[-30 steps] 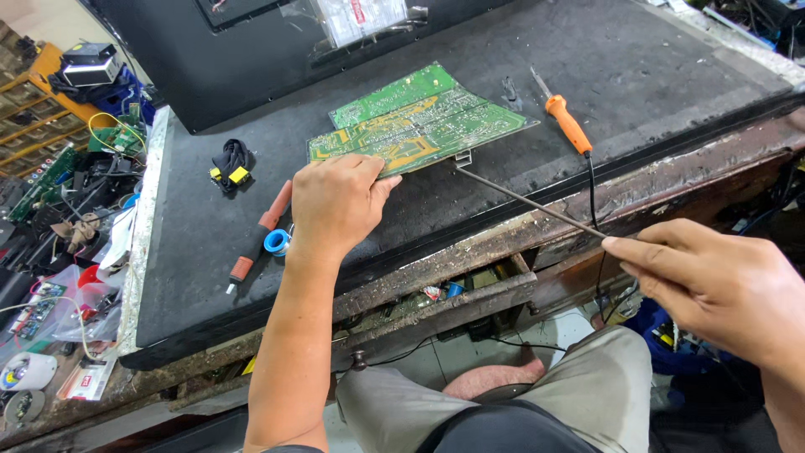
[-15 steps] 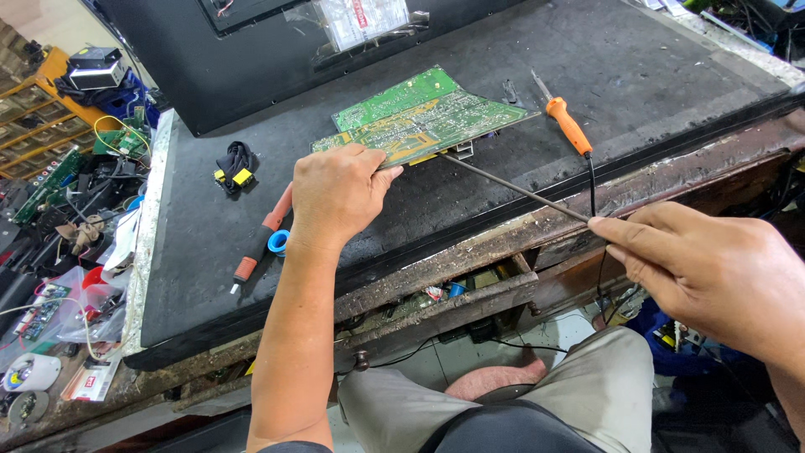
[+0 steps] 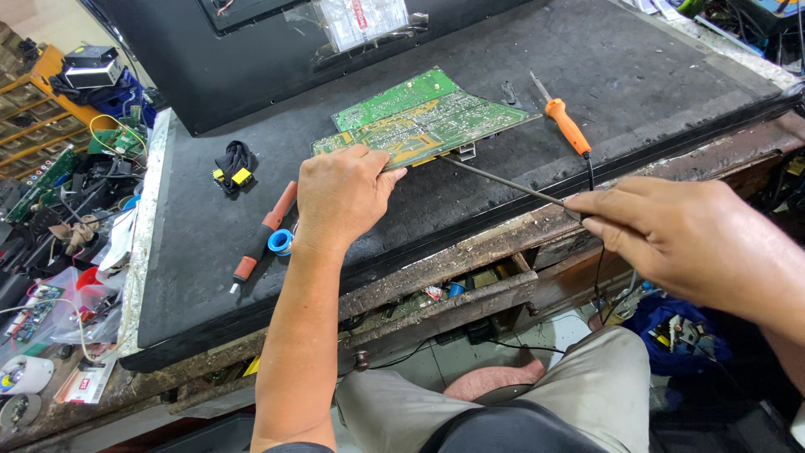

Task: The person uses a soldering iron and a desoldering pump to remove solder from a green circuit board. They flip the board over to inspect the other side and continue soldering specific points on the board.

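Inspecting the scene from my remote station, I note one clear plastic bag [image 3: 362, 20] with a white and red label lying at the far edge of the table [image 3: 671, 92], on a dark flat panel [image 3: 251, 75]. One small white and red packet [image 3: 82, 384] lies at the lower left among clutter.

One green circuit board [image 3: 419, 117] rests on the table's black mat. My left hand [image 3: 342, 195] grips its near edge, fingers curled over it. My right hand [image 3: 696, 239] sits well right of the board, off the table's front edge, pinching the end of one thin metal rod [image 3: 511, 186] whose far tip reaches the board's near corner.

Counted items: one orange-handled soldering iron [image 3: 566, 126] just right of the board; one red-and-black screwdriver [image 3: 264, 231] left of the left hand; one blue solder spool [image 3: 281, 242] touching it; one black and yellow connector bundle [image 3: 235, 164] farther left.
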